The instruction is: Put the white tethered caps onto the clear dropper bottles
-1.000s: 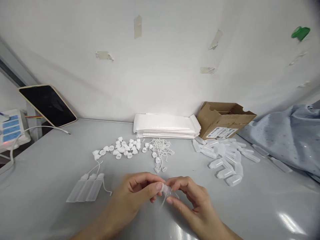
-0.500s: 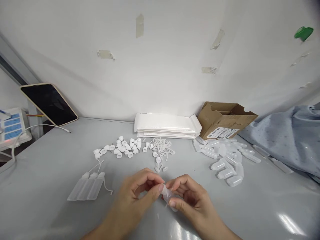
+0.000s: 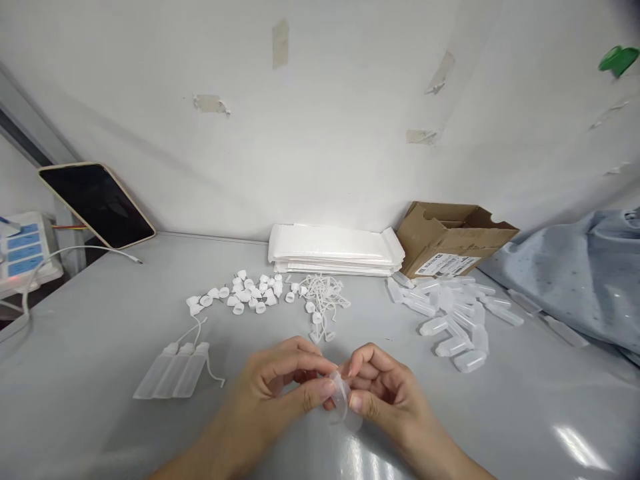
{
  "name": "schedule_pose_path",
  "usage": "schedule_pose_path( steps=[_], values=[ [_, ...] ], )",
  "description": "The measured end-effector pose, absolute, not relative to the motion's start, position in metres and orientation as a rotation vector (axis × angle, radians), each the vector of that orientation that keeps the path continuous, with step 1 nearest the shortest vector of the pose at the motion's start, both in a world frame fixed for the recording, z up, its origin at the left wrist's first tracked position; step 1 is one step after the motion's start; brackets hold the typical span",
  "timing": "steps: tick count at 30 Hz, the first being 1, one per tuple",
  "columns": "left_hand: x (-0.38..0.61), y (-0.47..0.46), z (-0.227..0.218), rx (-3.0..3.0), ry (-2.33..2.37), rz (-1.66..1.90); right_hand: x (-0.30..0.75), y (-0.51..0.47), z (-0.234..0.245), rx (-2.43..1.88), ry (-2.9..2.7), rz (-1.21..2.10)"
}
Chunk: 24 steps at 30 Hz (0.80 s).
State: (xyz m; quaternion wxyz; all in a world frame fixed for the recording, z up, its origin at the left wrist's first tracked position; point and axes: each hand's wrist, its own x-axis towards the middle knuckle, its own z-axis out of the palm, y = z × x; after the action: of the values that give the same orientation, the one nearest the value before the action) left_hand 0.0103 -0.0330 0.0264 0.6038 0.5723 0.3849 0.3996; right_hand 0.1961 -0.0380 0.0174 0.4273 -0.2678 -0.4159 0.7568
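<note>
Both my hands meet over the near middle of the grey table (image 3: 100, 320). My left hand (image 3: 277, 393) pinches the top end of a small clear plastic bottle (image 3: 341, 405) with thumb and forefinger. My right hand (image 3: 387, 393) grips the same bottle from the right, fingers curled around it. Behind the hands lie a scatter of small white caps (image 3: 247, 297) and a tangle of white stringed plugs (image 3: 323, 300). A pile of empty clear bottles (image 3: 453, 313) lies to the right. Three assembled bottles (image 3: 173, 373) lie side by side on the left.
A stack of white bags (image 3: 333, 250) and an open cardboard box (image 3: 453, 240) stand against the back wall. A tablet (image 3: 95, 203) leans at the left with a white cable (image 3: 60, 257). Grey-blue cloth (image 3: 575, 273) covers the right side. A small device with blue labels (image 3: 23, 250) sits far left.
My hands have shifted slightly toward me and the bottle has tilted more upright between them; both hands kept their hold on it.
</note>
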Motion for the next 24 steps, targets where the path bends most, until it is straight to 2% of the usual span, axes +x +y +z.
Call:
schedule_pose_path(
  steps=[6, 13, 20, 24],
  values=[
    [0.011, -0.028, 0.023, 1.01, 0.799, 0.813, 0.196, -0.038, 0.01, -0.657, -1.017, 1.907],
    [0.009, -0.031, 0.028, 1.392, 1.02, 0.73, 0.197, -0.038, 0.013, -0.701, -0.986, 1.955],
    [0.009, -0.032, 0.041, 1.455, 1.082, 0.634, 0.194, -0.037, 0.014, -0.727, -0.915, 2.073],
    [0.006, -0.03, 0.04, 1.417, 1.103, 0.655, 0.195, -0.038, 0.019, -0.892, -1.12, 1.949]
  ],
)
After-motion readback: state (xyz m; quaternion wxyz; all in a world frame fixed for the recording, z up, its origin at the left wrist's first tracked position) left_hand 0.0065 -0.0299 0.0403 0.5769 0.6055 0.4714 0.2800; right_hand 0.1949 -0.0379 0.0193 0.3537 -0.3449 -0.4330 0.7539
